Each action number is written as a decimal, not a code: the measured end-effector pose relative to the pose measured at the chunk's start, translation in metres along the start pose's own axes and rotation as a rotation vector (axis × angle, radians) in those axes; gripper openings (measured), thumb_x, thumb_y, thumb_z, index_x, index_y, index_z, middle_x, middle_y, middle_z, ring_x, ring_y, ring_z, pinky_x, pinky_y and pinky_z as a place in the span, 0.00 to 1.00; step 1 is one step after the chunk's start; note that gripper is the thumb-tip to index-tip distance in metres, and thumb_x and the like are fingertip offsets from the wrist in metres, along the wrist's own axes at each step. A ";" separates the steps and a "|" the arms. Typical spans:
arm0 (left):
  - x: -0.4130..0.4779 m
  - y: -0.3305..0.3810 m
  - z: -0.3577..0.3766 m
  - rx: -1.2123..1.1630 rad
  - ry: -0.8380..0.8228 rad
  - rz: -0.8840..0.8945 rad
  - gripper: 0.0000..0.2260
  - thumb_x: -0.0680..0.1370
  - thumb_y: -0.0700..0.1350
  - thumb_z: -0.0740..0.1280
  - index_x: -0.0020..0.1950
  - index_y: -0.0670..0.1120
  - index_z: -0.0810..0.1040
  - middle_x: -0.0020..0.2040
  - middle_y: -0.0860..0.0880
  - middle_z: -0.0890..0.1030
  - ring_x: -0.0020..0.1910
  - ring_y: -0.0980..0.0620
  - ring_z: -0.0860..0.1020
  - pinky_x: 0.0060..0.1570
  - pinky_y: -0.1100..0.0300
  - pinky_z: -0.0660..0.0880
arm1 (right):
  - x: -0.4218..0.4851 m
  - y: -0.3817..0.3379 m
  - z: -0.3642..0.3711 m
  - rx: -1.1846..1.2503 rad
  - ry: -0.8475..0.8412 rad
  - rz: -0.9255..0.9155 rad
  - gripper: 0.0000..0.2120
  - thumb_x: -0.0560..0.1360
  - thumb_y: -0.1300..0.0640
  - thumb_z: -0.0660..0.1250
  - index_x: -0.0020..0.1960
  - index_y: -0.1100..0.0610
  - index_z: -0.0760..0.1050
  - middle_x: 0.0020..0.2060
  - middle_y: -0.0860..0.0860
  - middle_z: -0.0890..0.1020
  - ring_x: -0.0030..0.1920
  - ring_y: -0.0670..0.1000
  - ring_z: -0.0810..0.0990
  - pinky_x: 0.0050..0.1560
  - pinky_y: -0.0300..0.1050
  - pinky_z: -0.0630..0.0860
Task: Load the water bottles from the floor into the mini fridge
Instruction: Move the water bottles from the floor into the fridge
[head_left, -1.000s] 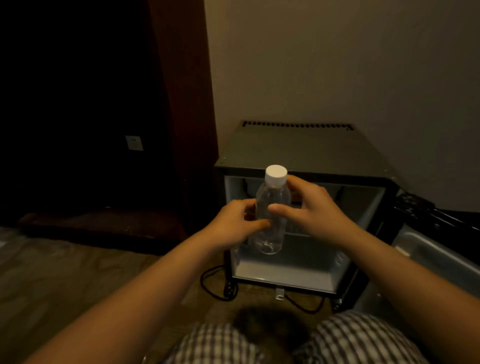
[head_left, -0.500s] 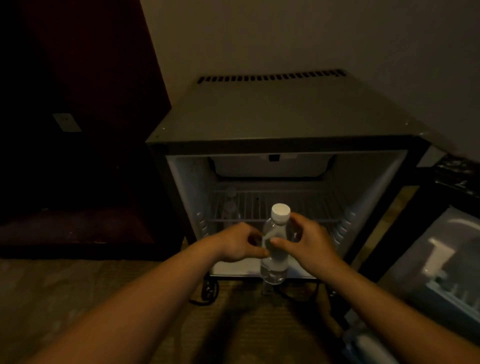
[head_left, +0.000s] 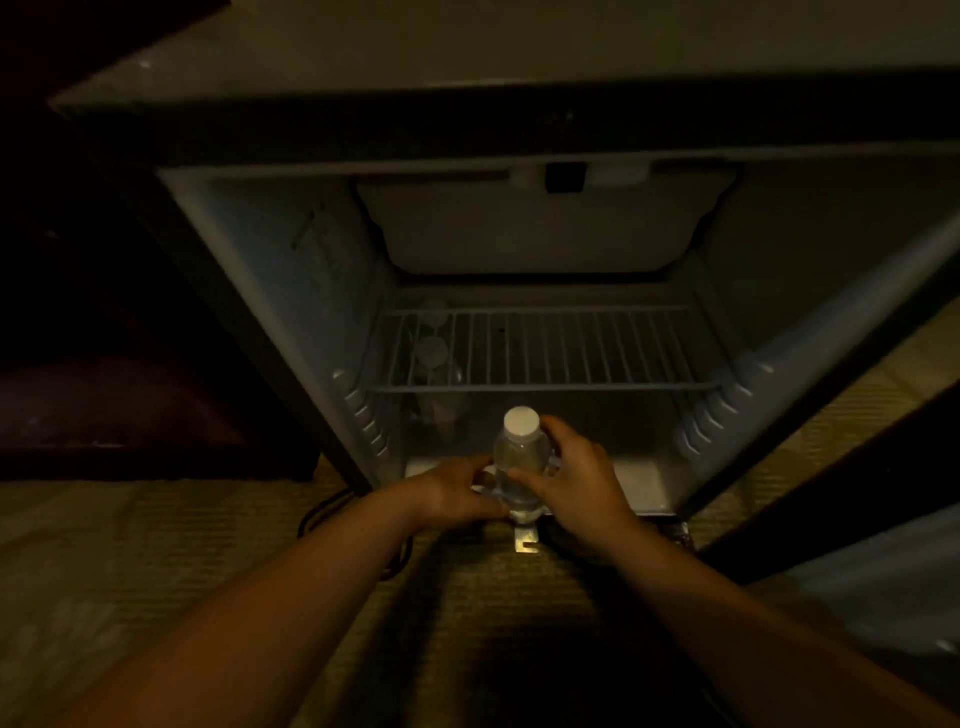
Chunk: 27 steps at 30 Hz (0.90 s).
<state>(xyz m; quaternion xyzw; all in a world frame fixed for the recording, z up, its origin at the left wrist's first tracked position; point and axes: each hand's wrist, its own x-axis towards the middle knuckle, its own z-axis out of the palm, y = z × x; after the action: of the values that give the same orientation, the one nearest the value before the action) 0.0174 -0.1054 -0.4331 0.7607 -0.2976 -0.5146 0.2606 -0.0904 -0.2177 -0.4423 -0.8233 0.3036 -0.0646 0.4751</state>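
Note:
A clear water bottle (head_left: 519, 457) with a white cap stands upright at the front lip of the open mini fridge (head_left: 291, 270). My left hand (head_left: 457, 491) grips its lower left side and my right hand (head_left: 576, 480) wraps its right side. Inside the fridge, under the left end of the wire shelf (head_left: 545, 358), two more white-capped bottles (head_left: 434, 358) stand dimly lit in the back left corner.
The fridge door (head_left: 857, 582) hangs open at the right. A black power cord (head_left: 322, 512) loops on the carpet by the fridge's left foot. A small metal bracket (head_left: 525, 540) sticks out under the front edge. Dark wooden furniture (head_left: 104, 405) stands left.
The view has moved much closer and lower to the fridge. Both hands carried the bottle forward and down to the fridge's front lip.

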 end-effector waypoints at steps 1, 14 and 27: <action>0.001 -0.001 0.002 -0.049 0.029 0.005 0.26 0.75 0.40 0.66 0.72 0.48 0.62 0.68 0.48 0.71 0.68 0.49 0.69 0.59 0.64 0.72 | 0.003 0.000 0.002 0.011 0.005 0.002 0.25 0.68 0.56 0.74 0.64 0.52 0.71 0.59 0.51 0.79 0.60 0.50 0.77 0.61 0.46 0.74; 0.009 -0.015 0.020 -0.213 0.193 0.044 0.29 0.76 0.37 0.64 0.74 0.47 0.56 0.73 0.46 0.65 0.70 0.49 0.67 0.58 0.64 0.67 | 0.007 0.011 0.006 0.241 -0.016 0.078 0.25 0.70 0.60 0.71 0.66 0.54 0.69 0.56 0.45 0.76 0.57 0.43 0.72 0.58 0.38 0.68; 0.022 -0.016 0.025 -0.319 0.254 0.071 0.30 0.77 0.32 0.61 0.75 0.47 0.54 0.71 0.52 0.65 0.71 0.50 0.65 0.60 0.66 0.66 | 0.013 0.042 0.029 0.529 -0.158 0.129 0.22 0.74 0.65 0.66 0.53 0.37 0.69 0.52 0.36 0.76 0.60 0.41 0.73 0.62 0.40 0.69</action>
<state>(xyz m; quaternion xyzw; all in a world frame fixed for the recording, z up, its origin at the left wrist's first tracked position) 0.0037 -0.1124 -0.4662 0.7577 -0.2035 -0.4455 0.4312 -0.0868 -0.2183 -0.4945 -0.6523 0.2901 -0.0470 0.6986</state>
